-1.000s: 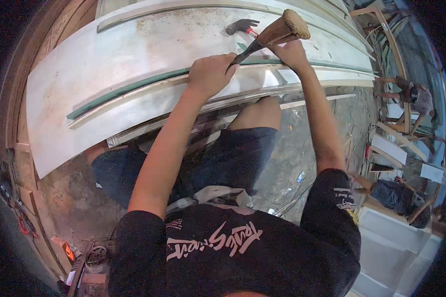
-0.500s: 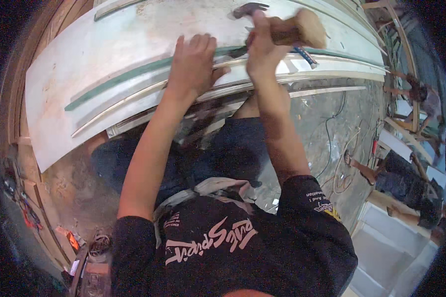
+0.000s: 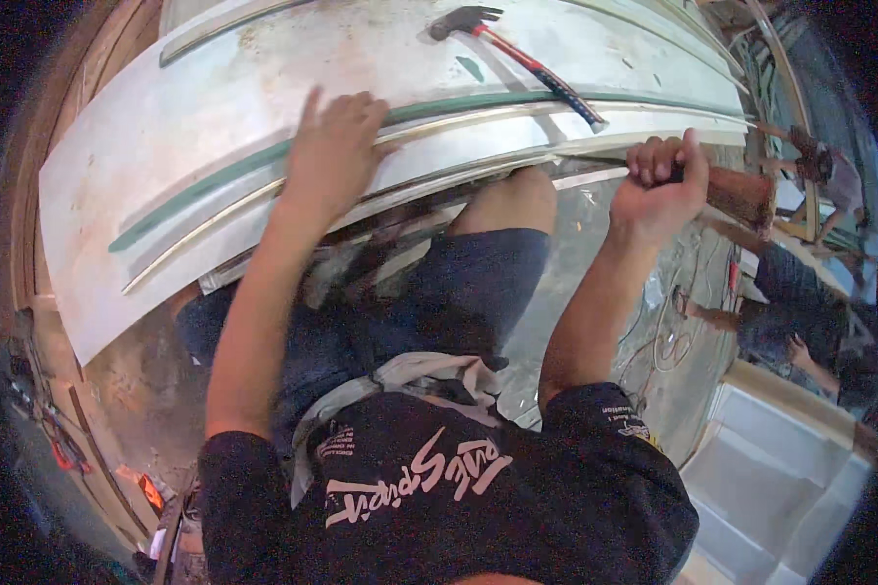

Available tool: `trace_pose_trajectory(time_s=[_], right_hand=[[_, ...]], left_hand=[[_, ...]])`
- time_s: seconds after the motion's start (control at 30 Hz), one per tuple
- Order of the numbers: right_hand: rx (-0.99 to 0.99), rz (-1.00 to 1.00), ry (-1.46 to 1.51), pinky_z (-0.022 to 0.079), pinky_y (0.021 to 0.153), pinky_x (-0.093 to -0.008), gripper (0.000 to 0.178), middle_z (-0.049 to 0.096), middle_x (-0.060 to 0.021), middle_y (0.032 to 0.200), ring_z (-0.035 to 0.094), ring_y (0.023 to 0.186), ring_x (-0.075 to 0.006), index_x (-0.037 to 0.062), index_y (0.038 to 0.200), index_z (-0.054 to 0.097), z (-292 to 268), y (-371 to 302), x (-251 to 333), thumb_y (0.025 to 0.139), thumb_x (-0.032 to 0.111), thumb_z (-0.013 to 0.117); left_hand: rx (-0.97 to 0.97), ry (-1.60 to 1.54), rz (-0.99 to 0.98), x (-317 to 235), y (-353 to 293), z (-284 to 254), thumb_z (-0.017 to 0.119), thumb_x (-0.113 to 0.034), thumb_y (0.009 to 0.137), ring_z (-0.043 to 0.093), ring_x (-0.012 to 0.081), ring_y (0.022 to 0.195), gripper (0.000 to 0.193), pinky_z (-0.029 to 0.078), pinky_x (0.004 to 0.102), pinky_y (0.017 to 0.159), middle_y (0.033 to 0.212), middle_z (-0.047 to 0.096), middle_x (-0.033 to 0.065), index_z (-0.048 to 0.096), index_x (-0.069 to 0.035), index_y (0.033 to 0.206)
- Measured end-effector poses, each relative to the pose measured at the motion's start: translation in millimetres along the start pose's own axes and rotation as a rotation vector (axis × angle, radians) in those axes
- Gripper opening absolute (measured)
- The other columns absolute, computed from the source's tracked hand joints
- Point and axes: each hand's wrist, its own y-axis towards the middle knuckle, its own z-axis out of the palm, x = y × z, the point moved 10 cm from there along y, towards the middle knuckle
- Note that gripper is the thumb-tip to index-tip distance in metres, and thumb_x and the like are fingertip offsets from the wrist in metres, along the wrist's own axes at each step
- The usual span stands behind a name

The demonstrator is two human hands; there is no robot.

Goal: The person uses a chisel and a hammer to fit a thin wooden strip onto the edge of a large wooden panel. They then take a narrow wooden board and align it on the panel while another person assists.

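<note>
A wooden tool (image 3: pixel 741 195) is gripped in the right hand (image 3: pixel 665 185). The left hand (image 3: pixel 334 161) is spread, unclenched, over a green strip (image 3: pixel 195 200) crossed by a hammer (image 3: pixel 532 66).

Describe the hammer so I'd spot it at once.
Find the large white board, then the long green strip along it. Lying over that strip's right half is the claw hammer; its forked dark head and red-trimmed handle set it apart from the brown tool in the right hand.
</note>
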Motion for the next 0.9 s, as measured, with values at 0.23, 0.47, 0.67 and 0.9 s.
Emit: trace_pose_trajectory(time_s=[0.23,0.47,0.67,0.9], right_hand=[[-0.077,0.010,-0.413,0.040,0.047,-0.0310,0.022,0.050,0.0002,0.059,0.048,0.050,-0.0126,0.0078,0.076,0.054,-34.1,-7.2,-0.3,0.085,0.013,0.073],[0.438,-0.340,-1.369,0.052,0.078,-0.0478,0.027,0.064,-0.0225,0.092,0.063,0.087,-0.0417,0.0022,0.096,0.070,19.0,3.3,-69.3,0.078,0.022,0.074],[0.664,-0.136,-1.224,0.053,0.069,-0.0384,0.033,0.070,-0.0185,0.083,0.070,0.077,-0.0318,0.0028,0.096,0.072,31.1,-12.5,-112.7,0.077,0.028,0.081],[0.886,0.332,-1.154,0.051,0.062,-0.0331,0.041,0.068,-0.0125,0.067,0.063,0.062,-0.0142,0.0011,0.088,0.073,64.4,-34.5,-146.1,0.072,0.037,0.084]], left_hand=[[0.068,0.119,-0.018,61.0,-48.9,-56.7,0.061,-0.026,0.092,0.042,0.0258,0.137,0.046,0.013,0.0563,0.120,0.144,0.049,0.0095,0.052,-0.010,0.134],[0.090,0.216,0.095,121.7,-112.6,-84.1,0.060,-0.013,0.089,0.039,0.0250,0.140,0.044,0.013,0.0539,0.120,0.149,0.045,0.0082,0.055,-0.010,0.133],[-0.045,0.285,0.054,118.5,-131.3,-93.8,0.057,-0.009,0.091,0.047,0.0308,0.131,0.039,0.024,0.0519,0.117,0.142,0.051,0.0145,0.058,-0.009,0.130],[-0.250,0.065,-0.197,41.0,-100.2,-57.4,0.063,-0.022,0.092,0.053,0.0317,0.120,0.040,0.031,0.0520,0.110,0.132,0.057,0.0147,0.060,-0.007,0.128]])
